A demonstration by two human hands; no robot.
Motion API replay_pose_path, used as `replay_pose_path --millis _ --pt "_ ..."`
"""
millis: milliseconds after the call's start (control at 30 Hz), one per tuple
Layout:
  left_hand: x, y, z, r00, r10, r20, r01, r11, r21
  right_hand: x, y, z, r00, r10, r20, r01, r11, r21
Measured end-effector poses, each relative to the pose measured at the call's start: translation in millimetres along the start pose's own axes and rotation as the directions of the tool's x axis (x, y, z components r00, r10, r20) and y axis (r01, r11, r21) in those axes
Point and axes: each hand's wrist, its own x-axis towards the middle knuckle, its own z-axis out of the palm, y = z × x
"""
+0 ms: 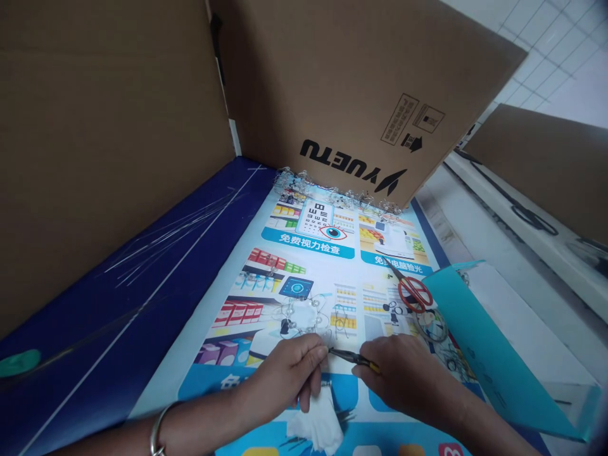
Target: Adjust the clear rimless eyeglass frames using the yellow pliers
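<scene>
A: Hands first, quick.

B: L hand curled, fingers closed, white tissue bunched under it, looks held, not just lying there. Metal bangle on L wrist. R hand clenched on needle-nose pliers, yellow grips, black tips pointing at L fingers.

A: Where's the beadwork?

B: Wire-and-bead cluster lies flat on printed poster, just past L fingertips. Clear beads, thin wire. Can't tell if pliers tips touch it.

A: How'll it handle?

B: Prob v light, springy, fragile. Wire looks easy to bend, beads could slip. Best hold = bare wire, not beads. Pliers look stiff, sure grip at yellow handles. Tissue soft, no real weight.

A: Further out?

B: Red-handled scissors on poster to R, wire ring just below them, teal folder beside both. Strand of clear beads along poster's far edge, up against YUETU cardboard box.
</scene>
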Motion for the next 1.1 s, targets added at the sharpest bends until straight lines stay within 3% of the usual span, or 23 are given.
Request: replay_pose_path --millis 167,300,367,467,667,733,1000,1100 --pt "0 1 -0.9 0.999 0.03 0.038 -0.021 0.972 -0.234 3 12 10 0.999 0.011 -0.045 0.002 0.963 0.27" --pt "-3 6 -2.0 0.983 0.085 0.162 -0.022 0.935 -0.355 10 20 23 0.995 -0.036 -0.092 0.075 0.883 0.464" --pt "-5 9 -2.6 0.968 0.112 0.224 -0.019 0.925 -0.381 15 21 28 0.989 -0.108 -0.101 0.146 0.818 0.556" --pt "-6 11 -4.1 0.961 0.148 0.232 -0.043 0.913 -0.406 20 19 33 0.977 -0.189 -0.101 0.206 0.703 0.681" --pt "-2 14 -8.1 0.96 0.181 0.215 -0.055 0.871 -0.489 31 15 32 0.951 -0.301 -0.069 0.205 0.445 0.872" --pt "0 15 -9.5 0.961 0.187 0.202 -0.059 0.856 -0.513 35 15 31 0.941 -0.333 -0.061 0.2 0.402 0.894" --pt "4 13 -15.4 0.97 0.155 0.19 -0.054 0.891 -0.451 41 14 40 0.954 -0.213 -0.212 0.298 0.584 0.755" --pt "6 11 -16.1 0.972 0.132 0.194 -0.036 0.901 -0.432 43 13 40 0.946 -0.248 -0.211 0.321 0.6 0.733"
